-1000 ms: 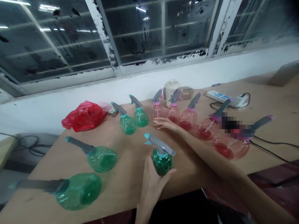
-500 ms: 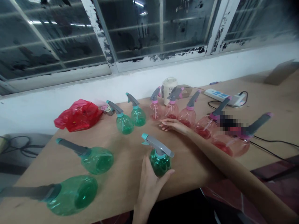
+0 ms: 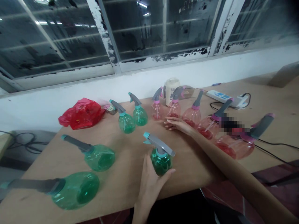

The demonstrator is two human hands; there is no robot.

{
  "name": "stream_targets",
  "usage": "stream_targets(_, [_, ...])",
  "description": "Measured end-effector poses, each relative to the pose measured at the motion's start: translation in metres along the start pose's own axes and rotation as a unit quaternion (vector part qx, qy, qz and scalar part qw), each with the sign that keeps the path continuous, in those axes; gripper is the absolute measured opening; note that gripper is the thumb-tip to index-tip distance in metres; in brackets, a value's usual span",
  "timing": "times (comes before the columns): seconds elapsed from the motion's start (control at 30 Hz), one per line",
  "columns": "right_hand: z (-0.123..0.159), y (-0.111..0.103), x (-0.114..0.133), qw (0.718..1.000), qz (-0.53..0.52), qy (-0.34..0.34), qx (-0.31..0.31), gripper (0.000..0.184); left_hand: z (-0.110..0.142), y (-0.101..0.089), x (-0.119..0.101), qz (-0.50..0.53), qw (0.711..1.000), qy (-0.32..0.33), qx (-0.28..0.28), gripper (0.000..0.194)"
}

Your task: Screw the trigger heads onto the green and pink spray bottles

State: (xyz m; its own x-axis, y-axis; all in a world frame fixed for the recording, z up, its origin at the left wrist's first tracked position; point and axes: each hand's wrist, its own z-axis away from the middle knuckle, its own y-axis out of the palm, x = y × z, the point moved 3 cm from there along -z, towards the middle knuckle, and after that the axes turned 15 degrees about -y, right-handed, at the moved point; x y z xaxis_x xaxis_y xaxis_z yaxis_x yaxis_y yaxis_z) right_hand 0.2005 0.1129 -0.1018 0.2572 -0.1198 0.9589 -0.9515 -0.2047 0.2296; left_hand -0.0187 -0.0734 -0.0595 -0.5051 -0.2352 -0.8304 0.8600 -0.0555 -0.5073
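decent gap on the table (image 3: 128,165) between the green sprayer (image 3: 160,163) in the left hand (image 3: 149,183) and the two green sprayers (image 3: 100,157) over left. right side's rough tho, the right hand (image 3: 179,125) and forearm (image 3: 217,153) plus a pink sprayer row (image 3: 192,115) block it.

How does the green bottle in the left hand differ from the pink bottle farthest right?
The green bottle has turquoise trim; the pink bottle has pink trim. The left hand holds the green bottle; neither hand holds the pink bottle. The green bottle's nozzle points picture left; the pink bottle's, picture right. Both have gray spray heads.
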Motion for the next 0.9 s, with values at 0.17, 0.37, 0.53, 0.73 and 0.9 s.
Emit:
stream_targets(0.17, [0.009,0.005,0.002,1.0,0.013,-0.005,0.012,0.028,-0.001,0.001,0.003,-0.015,1.0,-0.003,-0.01,0.083])
stream_targets(0.37, [0.045,0.044,0.044,0.998,0.026,-0.051,0.039,0.033,-0.002,0.002,0.003,0.003,1.0,0.018,0.003,0.085])
stream_targets(0.53, [0.081,0.084,0.087,0.949,0.034,-0.161,0.268,0.077,-0.005,0.006,0.002,0.045,0.998,0.048,0.014,0.087])
stream_targets(0.73, [0.099,0.099,0.086,0.949,0.124,-0.197,0.212,0.097,-0.01,0.011,0.003,0.06,0.996,0.053,0.034,0.091])
stream_targets(0.9, [0.106,0.119,0.094,0.947,0.19,-0.238,0.105,0.052,-0.008,0.014,-0.003,0.054,0.992,0.083,0.084,0.082])
